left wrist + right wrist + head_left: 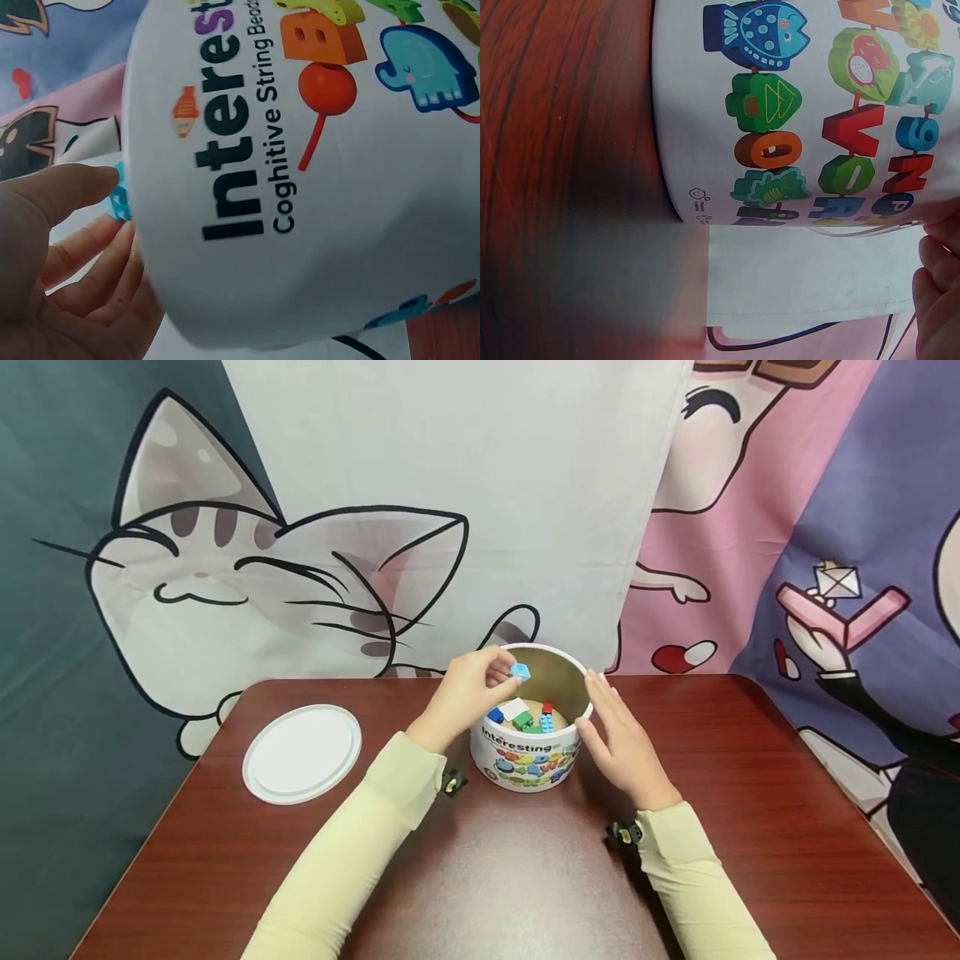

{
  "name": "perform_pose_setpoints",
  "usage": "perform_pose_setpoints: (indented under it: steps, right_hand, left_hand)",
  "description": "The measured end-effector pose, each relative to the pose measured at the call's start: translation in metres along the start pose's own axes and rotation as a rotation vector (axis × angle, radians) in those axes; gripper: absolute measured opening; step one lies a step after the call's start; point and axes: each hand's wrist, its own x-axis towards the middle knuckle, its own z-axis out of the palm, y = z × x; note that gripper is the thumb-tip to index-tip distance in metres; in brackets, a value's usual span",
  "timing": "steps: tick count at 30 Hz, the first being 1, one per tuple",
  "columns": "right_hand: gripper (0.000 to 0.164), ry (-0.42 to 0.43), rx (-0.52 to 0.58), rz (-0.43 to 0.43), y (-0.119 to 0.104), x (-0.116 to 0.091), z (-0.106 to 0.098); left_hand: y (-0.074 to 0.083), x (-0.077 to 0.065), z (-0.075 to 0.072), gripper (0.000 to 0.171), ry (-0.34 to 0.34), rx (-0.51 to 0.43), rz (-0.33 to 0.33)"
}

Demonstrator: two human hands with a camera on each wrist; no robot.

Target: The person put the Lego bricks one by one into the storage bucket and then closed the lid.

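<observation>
Bench [750, 827]: one, dark red wood, under both hands.
Tub [528, 760]: one, stiff light cardboard, likely tippy; right hand [626, 745] steadies its wall, fingers straight.
Lid [302, 752]: one, well left of left hand [461, 697].
Light-blue brick [519, 672]: one, hard, light, pinched by left fingertips above the tub.
Bricks inside [525, 717]: roughly six.

The table [750, 827] is reddish wood-grain with a soft sheen. The tub [528, 760] looks like smooth printed cardboard, dull gold inside. The blocks [525, 717] are glossy plastic; the lid [302, 753], near the left edge, is matt white.
</observation>
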Motion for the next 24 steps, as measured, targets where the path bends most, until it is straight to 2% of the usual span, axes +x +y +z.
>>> perform_pose_setpoints:
  steps: [7,9,11,14,17,24]
  right_hand:
    - [0.063,-0.009,-0.008,0.004,0.001,0.0,0.0]
    - [0.063,-0.006,-0.006,0.004,0.001,-0.001,0.0]
    - [0.064,-0.008,-0.004,0.007,0.002,-0.001,-0.001]
    - [0.064,-0.013,-0.001,0.01,0.001,-0.001,-0.001]
    - [0.064,-0.017,-0.001,0.011,0.001,0.0,-0.001]
    - [0.064,-0.01,-0.004,0.007,0.001,0.0,-0.002]
  left_hand:
    - [0.003,0.021,0.012,0.022,-0.119,0.144,-0.086]
    - [0.002,0.027,0.016,0.023,-0.14,0.175,-0.113]
    - [0.0,0.032,0.02,0.026,-0.14,0.165,-0.144]
    - [0.0,0.035,0.023,0.03,-0.108,0.1,-0.19]
    - [-0.001,0.032,0.022,0.033,-0.066,0.033,-0.186]
    - [0.001,0.013,0.012,0.022,0.099,-0.026,-0.057]
